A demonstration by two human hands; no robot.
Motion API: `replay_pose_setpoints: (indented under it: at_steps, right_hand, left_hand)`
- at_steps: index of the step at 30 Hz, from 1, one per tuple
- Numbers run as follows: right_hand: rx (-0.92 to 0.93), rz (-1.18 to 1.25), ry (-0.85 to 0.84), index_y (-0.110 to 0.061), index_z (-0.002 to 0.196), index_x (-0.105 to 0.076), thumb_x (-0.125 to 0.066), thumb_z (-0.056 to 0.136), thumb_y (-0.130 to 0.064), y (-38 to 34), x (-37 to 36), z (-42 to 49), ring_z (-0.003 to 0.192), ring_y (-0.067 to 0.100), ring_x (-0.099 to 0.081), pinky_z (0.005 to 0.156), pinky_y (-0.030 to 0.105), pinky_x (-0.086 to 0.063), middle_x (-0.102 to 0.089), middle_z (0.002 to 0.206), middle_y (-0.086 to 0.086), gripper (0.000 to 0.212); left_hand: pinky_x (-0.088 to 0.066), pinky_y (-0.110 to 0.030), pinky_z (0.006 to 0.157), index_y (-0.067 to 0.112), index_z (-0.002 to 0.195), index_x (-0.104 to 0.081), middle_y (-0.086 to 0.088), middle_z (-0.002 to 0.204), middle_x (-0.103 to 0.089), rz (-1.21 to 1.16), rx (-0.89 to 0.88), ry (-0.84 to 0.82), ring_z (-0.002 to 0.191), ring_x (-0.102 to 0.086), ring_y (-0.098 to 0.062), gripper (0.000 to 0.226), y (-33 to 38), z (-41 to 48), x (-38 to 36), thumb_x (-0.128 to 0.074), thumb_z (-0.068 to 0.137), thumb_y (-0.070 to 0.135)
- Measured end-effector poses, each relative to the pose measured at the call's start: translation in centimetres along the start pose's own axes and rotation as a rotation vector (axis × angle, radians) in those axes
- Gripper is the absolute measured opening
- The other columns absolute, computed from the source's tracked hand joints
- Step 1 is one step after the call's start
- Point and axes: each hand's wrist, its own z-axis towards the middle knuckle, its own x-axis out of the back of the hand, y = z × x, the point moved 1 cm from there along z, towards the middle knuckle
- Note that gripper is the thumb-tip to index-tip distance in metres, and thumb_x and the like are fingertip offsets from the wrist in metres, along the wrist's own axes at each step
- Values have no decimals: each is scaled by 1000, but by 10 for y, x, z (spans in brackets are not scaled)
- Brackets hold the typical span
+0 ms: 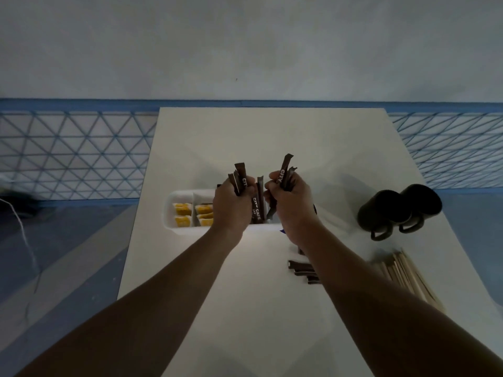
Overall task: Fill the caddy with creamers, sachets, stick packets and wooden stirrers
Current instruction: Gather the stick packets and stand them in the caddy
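Both of my hands were over the white caddy point(174, 213) on the white table point(245, 137) when the head camera took this view. My left hand point(231, 205) was closed in a fist around a bundle of brown stick packets point(241, 176), their upper ends fanning out above the knuckles, one printed "CITY". My right hand point(292, 205) was likewise clenched on a second bunch of stick packets point(284, 172), the tallest rising bent at its tip. Between the two fists one more packet point(257, 205) marked "CITY CAFE" stood upright in the caddy; I could not tell which hand, if either, was touching it.

The caddy lay across the middle of the table, long side toward me. Its two left compartments held yellow creamers point(183, 213), a divider between them; the right part of the caddy was hidden behind my hands.

Nearer me, to the right, a few loose stick packets point(302, 269) lay on the table, partly under my right forearm. Farther right, a heap of wooden stirrers point(408, 276) lay fanned out near the table's edge. Beyond them two dark mugs point(397, 210) lay on their sides, touching, handles toward me. The light was dim and the stirrers looked blurred. A blue-lined floor point(70, 156) showed past the table's left edge.
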Motion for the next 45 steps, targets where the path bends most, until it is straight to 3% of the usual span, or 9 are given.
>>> replay_pose_setpoints:
  at_steps: [6, 10, 14, 22, 27, 31, 36, 42, 45]
  right_hand:
    - [-42, -18, 22, -23, 92, -62, -59, 95, -2, 11, -12, 11, 86, 16, -68, 67, 28, -54, -71, 89, 1, 22]
    - [-80, -63, -11, -25, 101, -63, -57, 95, 0, 19, -14, 12, 95, 20, -70, 77, 39, -61, -73, 98, 2, 26]
    - [-40, -131, -47, -23, 104, -62, -59, 91, -1, 25, -15, 12, 90, 23, -73, 74, 52, -62, -74, 96, 3, 26]
    - [222, -471, -56, -31, 110, -59, -61, 83, -29, 28, -19, 4, 89, 14, -69, 74, 46, -61, -70, 97, -9, 27]
    - [320, -662, -46, -17, 129, -54, -62, 86, -8, 28, -17, 0, 107, 22, -59, 90, 45, -54, -63, 118, 3, 45]
    - [318, -645, -37, -15, 129, -56, -62, 89, -2, 25, -9, -2, 103, 15, -59, 85, 31, -55, -61, 118, 2, 42]
    - [293, -708, -49, -15, 119, -63, -64, 93, -9, 27, 1, -1, 89, 7, -59, 64, 9, -42, -64, 111, -1, 27]
    - [238, -679, 21, -16, 125, -58, -70, 90, -21, 29, 5, 5, 89, 13, -64, 74, 31, -56, -65, 108, -2, 37]
    - [209, -649, 10, -18, 130, -51, -73, 89, -22, 27, 3, 8, 87, 12, -64, 71, 30, -56, -63, 106, -3, 48]
  left_hand:
    - [-58, -35, 81, 19, 103, -66, 4, 93, -70, 61, 1, -15, 90, -67, -12, 16, -18, 8, -12, -59, 92, 9]
    - [-48, -11, 71, 20, 114, -60, 13, 94, -62, 72, -52, 4, 86, -60, 1, 26, -20, 8, -15, -59, 92, 5]
    - [-48, -6, 74, 21, 117, -58, 19, 96, -60, 64, -94, 11, 87, -59, 9, 31, -19, 9, -14, -60, 92, 4]
    - [-49, -12, 89, 18, 113, -62, 5, 106, -68, 83, -169, 57, 103, -63, -8, 29, -15, 14, -4, -61, 89, 3]
    - [-52, -28, 94, 24, 111, -60, 6, 106, -66, 67, -153, 17, 103, -63, -8, 36, -16, 14, 5, -60, 86, -2]
    - [-53, -30, 95, 25, 117, -57, 3, 113, -63, 112, -153, -44, 106, -61, -9, 46, -18, 11, 10, -62, 81, -4]
    - [-43, -4, 78, 20, 123, -56, 2, 117, -60, 292, -218, -84, 108, -57, -8, 51, -14, 9, 22, -68, 78, -1]
    - [-42, -8, 66, 18, 106, -68, 6, 94, -69, 468, -177, -81, 85, -63, -7, 27, -12, 17, 36, -74, 81, 14]
    - [-42, -7, 60, 15, 103, -68, 5, 90, -70, 467, -160, -78, 80, -65, -7, 22, -11, 20, 32, -74, 82, 14]
